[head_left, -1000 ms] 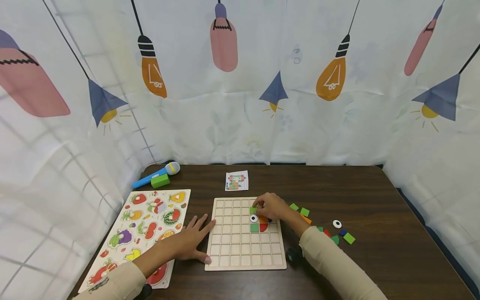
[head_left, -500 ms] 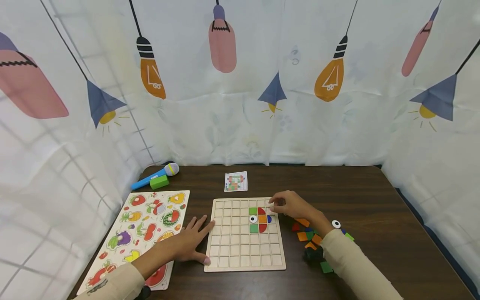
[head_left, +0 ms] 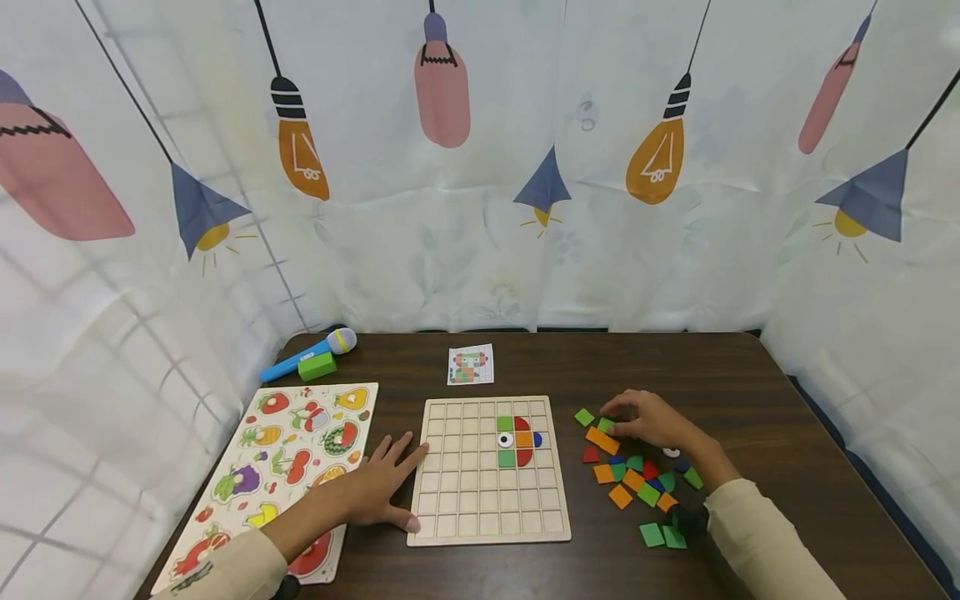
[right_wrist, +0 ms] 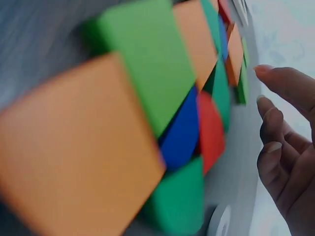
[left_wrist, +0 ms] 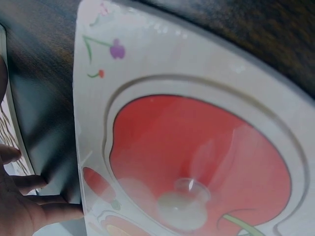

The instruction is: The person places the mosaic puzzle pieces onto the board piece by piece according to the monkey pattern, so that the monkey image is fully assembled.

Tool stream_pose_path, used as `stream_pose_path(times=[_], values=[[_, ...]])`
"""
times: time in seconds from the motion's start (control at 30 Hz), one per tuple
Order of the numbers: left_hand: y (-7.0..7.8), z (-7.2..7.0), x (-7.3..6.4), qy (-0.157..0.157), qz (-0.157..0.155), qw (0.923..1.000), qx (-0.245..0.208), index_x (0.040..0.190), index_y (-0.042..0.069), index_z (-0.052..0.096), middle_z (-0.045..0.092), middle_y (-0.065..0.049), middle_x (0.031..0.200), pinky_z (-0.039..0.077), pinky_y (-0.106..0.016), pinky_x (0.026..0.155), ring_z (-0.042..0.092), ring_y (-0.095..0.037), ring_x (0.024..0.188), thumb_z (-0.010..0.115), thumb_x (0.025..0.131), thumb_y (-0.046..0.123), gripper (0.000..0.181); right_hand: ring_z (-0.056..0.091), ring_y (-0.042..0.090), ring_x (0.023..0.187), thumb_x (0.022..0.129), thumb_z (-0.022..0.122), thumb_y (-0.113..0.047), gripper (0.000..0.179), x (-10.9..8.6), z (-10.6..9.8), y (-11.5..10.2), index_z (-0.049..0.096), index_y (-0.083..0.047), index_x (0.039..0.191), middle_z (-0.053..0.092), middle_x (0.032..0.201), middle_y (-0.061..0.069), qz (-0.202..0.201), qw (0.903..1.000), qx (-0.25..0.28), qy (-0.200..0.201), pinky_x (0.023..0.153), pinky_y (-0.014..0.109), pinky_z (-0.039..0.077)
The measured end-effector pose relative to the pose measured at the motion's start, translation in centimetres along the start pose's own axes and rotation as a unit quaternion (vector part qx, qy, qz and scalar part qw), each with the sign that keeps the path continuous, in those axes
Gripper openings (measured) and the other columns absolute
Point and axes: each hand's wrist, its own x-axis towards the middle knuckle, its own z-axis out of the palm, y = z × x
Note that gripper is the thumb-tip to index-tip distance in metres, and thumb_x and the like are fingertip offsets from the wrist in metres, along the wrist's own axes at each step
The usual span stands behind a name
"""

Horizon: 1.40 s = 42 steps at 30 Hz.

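Right hand now clear of pale gridded wooden board, at loose coloured tiles on right; fingers slack, nothing visibly held. Placed tile cluster uncovered. Left hand spread, board's left edge.

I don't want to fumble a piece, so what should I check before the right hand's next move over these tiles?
1. Left hand at the left edge of the grid board: ok.
2. Right hand unloaded: ok, nothing shows between its fingers.
3. Its contact with the nearest light green piece: cannot tell.
4. Picture card face up and uncovered: ok.
5. Loose eye piece fully visible: not ok, partly hidden in the head view.
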Motion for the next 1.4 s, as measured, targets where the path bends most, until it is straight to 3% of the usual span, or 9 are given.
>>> stream_pose_path(times=[0.23, 0.87, 1.23, 1.4], values=[[-0.01, -0.02, -0.12, -0.002, -0.001, 1.0, 0.002, 0.159, 0.017, 0.026, 0.017, -0.025, 0.165, 0.031, -0.075, 0.105, 0.017, -0.059, 0.147, 0.074, 0.076, 0.067, 0.109, 0.051, 0.011, 0.08, 0.093, 0.073, -0.028, 0.033, -0.75, 0.11, 0.82, 0.072, -0.011, 0.121, 0.064, 0.104, 0.004, 0.018, 0.9998, -0.012, 0.001, 0.067, 0.026, 0.044], [-0.12, 0.07, 0.09, -0.004, 0.003, 1.0, 0.007, 0.16, 0.018, 0.025, 0.016, -0.025, 0.165, 0.03, -0.076, 0.105, 0.016, -0.059, 0.147, 0.072, 0.076, 0.068, 0.109, 0.047, 0.013, 0.077, 0.092, 0.075, -0.026, 0.03, -0.27, 0.74, 0.66, 0.075, -0.013, 0.119, 0.061, 0.099, 0.002, 0.027, 0.9989, -0.033, 0.02, 0.067, 0.027, 0.04], [0.14, -0.07, -0.07, -0.004, 0.009, 0.9999, 0.01, 0.16, 0.015, 0.025, 0.016, -0.026, 0.164, 0.032, -0.076, 0.104, 0.017, -0.059, 0.146, 0.074, 0.076, 0.066, 0.11, 0.061, 0.017, 0.093, 0.092, 0.075, -0.026, 0.026, 0.12, 0.8, 0.58, 0.071, -0.012, 0.114, 0.065, 0.105, 0.003, 0.031, 0.9988, -0.037, 0.006, 0.081, 0.039, 0.052], [0.01, -0.03, -0.05, -0.005, 0.006, 0.9999, 0.008, 0.16, 0.017, 0.024, 0.015, -0.025, 0.165, 0.031, -0.076, 0.105, 0.016, -0.059, 0.147, 0.073, 0.076, 0.067, 0.109, 0.057, 0.014, 0.083, 0.09, 0.077, -0.022, 0.023, 0.23, 0.87, 0.15, 0.065, -0.013, 0.109, 0.064, 0.098, 0.001, 0.03, 0.9994, -0.016, 0.009, 0.075, 0.034, 0.051]])
